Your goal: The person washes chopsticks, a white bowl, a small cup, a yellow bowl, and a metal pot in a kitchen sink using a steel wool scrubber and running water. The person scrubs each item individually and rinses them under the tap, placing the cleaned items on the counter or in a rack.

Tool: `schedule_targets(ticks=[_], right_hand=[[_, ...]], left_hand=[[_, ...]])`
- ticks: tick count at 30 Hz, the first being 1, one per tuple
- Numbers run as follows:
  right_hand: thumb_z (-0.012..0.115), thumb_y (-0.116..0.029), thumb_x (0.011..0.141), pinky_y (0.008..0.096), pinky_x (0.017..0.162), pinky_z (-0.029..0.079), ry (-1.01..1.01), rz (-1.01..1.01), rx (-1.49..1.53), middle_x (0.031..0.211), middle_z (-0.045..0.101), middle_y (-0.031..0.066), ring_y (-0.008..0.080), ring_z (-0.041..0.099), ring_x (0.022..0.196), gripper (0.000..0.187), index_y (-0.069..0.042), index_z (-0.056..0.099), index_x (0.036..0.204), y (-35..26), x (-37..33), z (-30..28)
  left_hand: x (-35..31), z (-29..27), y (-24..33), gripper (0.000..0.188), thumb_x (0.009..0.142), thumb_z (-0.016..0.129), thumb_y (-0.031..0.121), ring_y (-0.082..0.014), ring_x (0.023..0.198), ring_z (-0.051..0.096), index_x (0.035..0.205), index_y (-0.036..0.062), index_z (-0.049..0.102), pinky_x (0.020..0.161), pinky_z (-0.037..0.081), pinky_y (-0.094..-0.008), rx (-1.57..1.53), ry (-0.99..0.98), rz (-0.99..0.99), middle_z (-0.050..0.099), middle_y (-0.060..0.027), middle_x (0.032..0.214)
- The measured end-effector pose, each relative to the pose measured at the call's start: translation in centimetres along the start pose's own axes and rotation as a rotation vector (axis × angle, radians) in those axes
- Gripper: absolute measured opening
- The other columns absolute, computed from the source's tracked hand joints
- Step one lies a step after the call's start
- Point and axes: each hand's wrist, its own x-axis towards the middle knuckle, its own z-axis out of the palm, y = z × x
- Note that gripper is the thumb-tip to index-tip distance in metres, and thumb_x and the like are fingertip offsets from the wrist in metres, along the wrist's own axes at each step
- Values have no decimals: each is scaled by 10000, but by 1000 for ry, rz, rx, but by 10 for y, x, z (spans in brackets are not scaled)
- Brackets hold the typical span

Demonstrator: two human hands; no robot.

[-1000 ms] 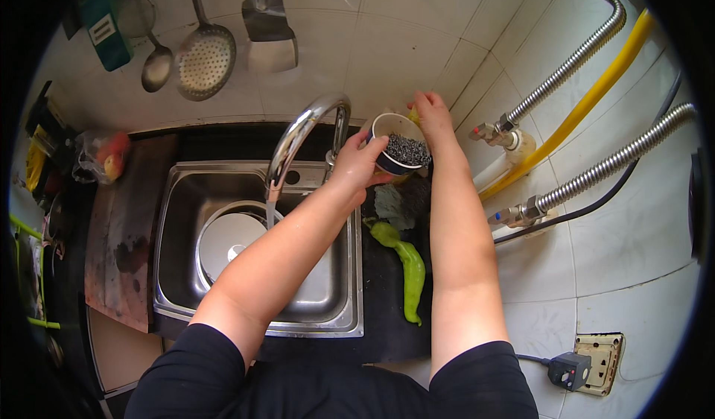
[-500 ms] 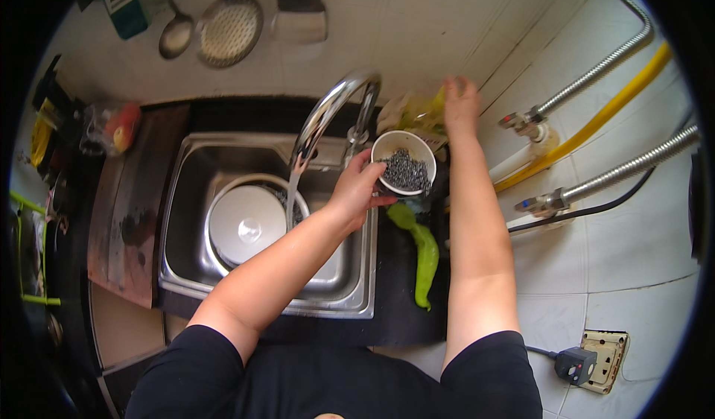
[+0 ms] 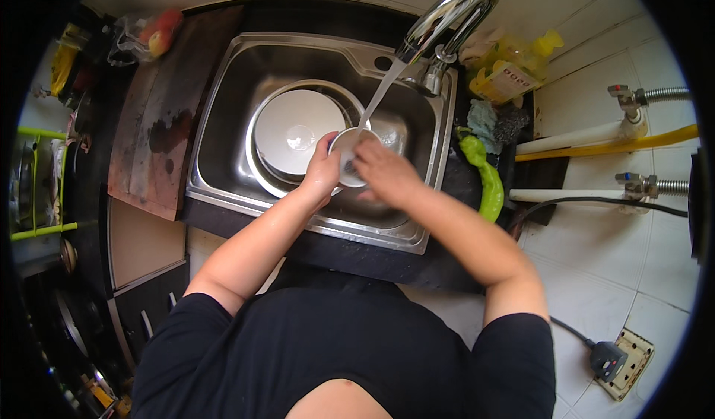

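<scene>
My left hand (image 3: pixel 322 167) grips a small white bowl (image 3: pixel 344 140) by its side, above the sink (image 3: pixel 223 99). Water from the curved chrome faucet (image 3: pixel 453 11) falls at the bowl. Inside its mouth are the fingers of my right hand (image 3: pixel 386 169), smeared by motion; a dark grey patch shows beneath them, too unclear to name. Just left of the bowl, a white round dish (image 3: pixel 298 125) sits inside a metal basin (image 3: pixel 255 147) in the sink.
Right of the sink lie a green pepper (image 3: pixel 488 184), a bluish cloth (image 3: pixel 482 121) and a steel wool scourer (image 3: pixel 512 123). Behind them stands a yellow bottle (image 3: pixel 506 80). A wooden board (image 3: pixel 149 132) and bagged fruit (image 3: pixel 158 35) are at the left.
The bowl has moved left and nearer, from the counter side to under the water. My right hand has left the yellow bottle for the bowl. The view has tilted down.
</scene>
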Motion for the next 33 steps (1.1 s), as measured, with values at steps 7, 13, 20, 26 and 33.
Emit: schedule_targets(ticks=[7,13,20,26,33], right_hand=[[583,-82,681,374,850,436,119,262,625,1087,488,147,332,497,998,402,-41,519,1076,-29,34,30],[546,-20,692,378,807,445,33,410,339,1047,510,146,328,516,961,368,-56,521,1057,-27,40,29],[510,-88,729,366,759,449,138,4,-23,919,555,119,301,526,900,125,-33,567,826,16,28,33],[544,-119,720,381,771,451,445,169,224,963,559,106,307,532,894,138,-73,601,837,-15,45,45],[524,-114,706,378,801,456,210,750,557,979,589,121,300,554,904,158,-77,600,840,-26,62,41]], left_hand=[[38,-22,5,374,930,392,210,-224,961,488,1282,117,310,727,475,-342,-24,103,21,465,-135,1125],[25,-9,21,372,943,346,232,-270,979,516,1292,125,278,673,523,-403,59,109,-7,458,-141,1143],[33,-22,34,417,928,379,224,-272,984,502,1309,122,241,659,522,-445,202,-37,-109,442,-146,1165],[43,-18,18,465,908,439,222,-253,985,512,1316,116,241,672,521,-402,-21,1,68,453,-144,1154],[45,0,5,453,893,465,188,-220,938,506,1299,100,286,780,450,-314,-122,43,205,471,-146,1123]])
